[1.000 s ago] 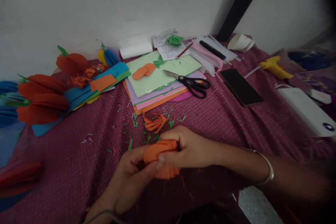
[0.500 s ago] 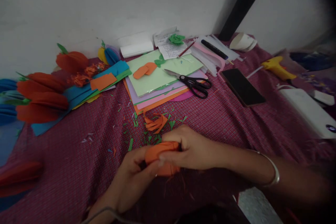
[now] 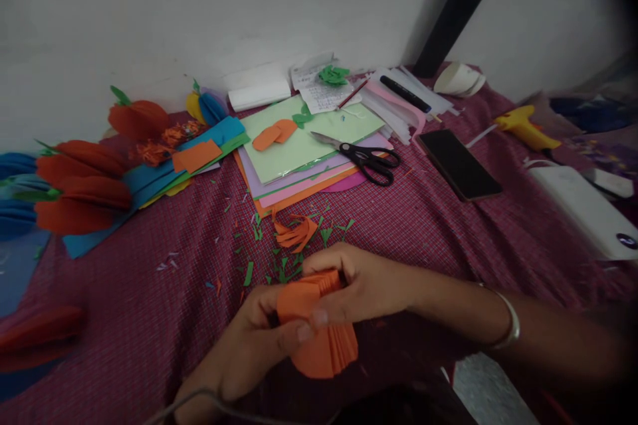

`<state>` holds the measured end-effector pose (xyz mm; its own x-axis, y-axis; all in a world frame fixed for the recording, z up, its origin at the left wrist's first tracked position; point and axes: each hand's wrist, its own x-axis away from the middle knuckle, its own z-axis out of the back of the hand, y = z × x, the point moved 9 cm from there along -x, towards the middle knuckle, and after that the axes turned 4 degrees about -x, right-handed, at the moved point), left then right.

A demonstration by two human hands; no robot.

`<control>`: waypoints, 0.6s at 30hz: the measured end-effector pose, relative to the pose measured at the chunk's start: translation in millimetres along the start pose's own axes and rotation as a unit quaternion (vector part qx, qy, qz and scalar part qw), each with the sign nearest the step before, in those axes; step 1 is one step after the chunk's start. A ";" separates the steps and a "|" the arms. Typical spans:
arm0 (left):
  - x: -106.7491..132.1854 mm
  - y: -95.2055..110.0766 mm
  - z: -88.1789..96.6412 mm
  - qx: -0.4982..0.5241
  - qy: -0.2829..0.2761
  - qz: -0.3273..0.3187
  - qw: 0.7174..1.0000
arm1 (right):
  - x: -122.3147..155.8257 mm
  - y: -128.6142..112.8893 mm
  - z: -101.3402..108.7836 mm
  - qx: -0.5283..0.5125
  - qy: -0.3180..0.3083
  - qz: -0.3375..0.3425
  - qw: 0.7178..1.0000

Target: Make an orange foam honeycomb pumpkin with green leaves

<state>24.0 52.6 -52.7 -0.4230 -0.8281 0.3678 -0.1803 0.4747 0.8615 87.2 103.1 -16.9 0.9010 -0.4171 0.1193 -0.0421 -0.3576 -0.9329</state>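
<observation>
Both my hands hold one stack of folded orange paper pieces (image 3: 319,339) low over the checked maroon cloth (image 3: 149,305). My left hand (image 3: 249,345) grips the stack from the left, thumb on top. My right hand (image 3: 359,285) closes over its top edge from the right; a silver bangle (image 3: 511,322) sits on that wrist. The lower part of the stack fans out below my fingers. A small fringed orange paper scrap (image 3: 295,234) and green snippets (image 3: 279,269) lie just beyond my hands.
Coloured paper sheets (image 3: 304,153) lie in a pile further back with black scissors (image 3: 369,161) on them. A phone (image 3: 458,164), yellow glue gun (image 3: 523,126) and white box (image 3: 583,209) lie at right. Finished orange and blue paper shapes (image 3: 84,186) line the left.
The orange stack has come down and toward me and now fans out wider below my fingers. Both hands stayed closed on it.
</observation>
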 end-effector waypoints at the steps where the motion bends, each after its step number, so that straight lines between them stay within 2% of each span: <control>1: 1.5 -4.0 1.0 0.026 -0.005 0.007 1.000 | -0.2 0.5 -1.4 -0.022 -0.009 -0.001 1.000; 4: 3.1 -9.4 2.8 0.052 -0.014 0.019 0.998 | 0.5 1.3 -5.1 -0.029 -0.032 0.000 0.999; 7: -1.1 -1.8 1.3 0.007 -0.011 0.011 1.000 | 1.8 -3.5 0.9 0.092 0.009 0.026 0.995; 8: -3.3 2.9 3.3 -0.039 0.007 0.000 0.999 | 2.8 -6.9 5.1 0.165 0.042 0.038 0.985; 10: -6.4 15.6 11.5 -0.173 0.072 -0.037 0.982 | 5.7 -15.2 10.3 0.314 0.100 0.062 0.942; 12: -6.2 27.7 17.5 -0.308 0.132 -0.075 0.939 | 8.0 -21.7 8.9 0.407 0.125 0.087 0.901; 13: -5.5 31.8 18.3 -0.350 0.149 -0.089 0.921 | 8.5 -22.9 7.9 0.425 0.128 0.094 0.891; 14: -4.9 33.6 18.1 -0.369 0.155 -0.097 0.911 | 8.5 -22.3 8.6 0.424 0.130 0.091 0.892; 15: -4.6 33.0 17.5 -0.364 0.151 -0.096 0.914 | 8.0 -19.8 11.2 0.400 0.133 0.077 0.903; 18: -4.3 20.7 9.8 -0.233 0.085 -0.046 0.968 | 3.8 -2.3 12.7 0.217 0.085 0.004 0.972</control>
<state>13.5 68.9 -39.9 -0.2647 -0.9165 0.3000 0.2264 0.2434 0.9431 96.2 112.9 -18.7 0.8157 -0.5635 0.1310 0.1708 0.0182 -0.9851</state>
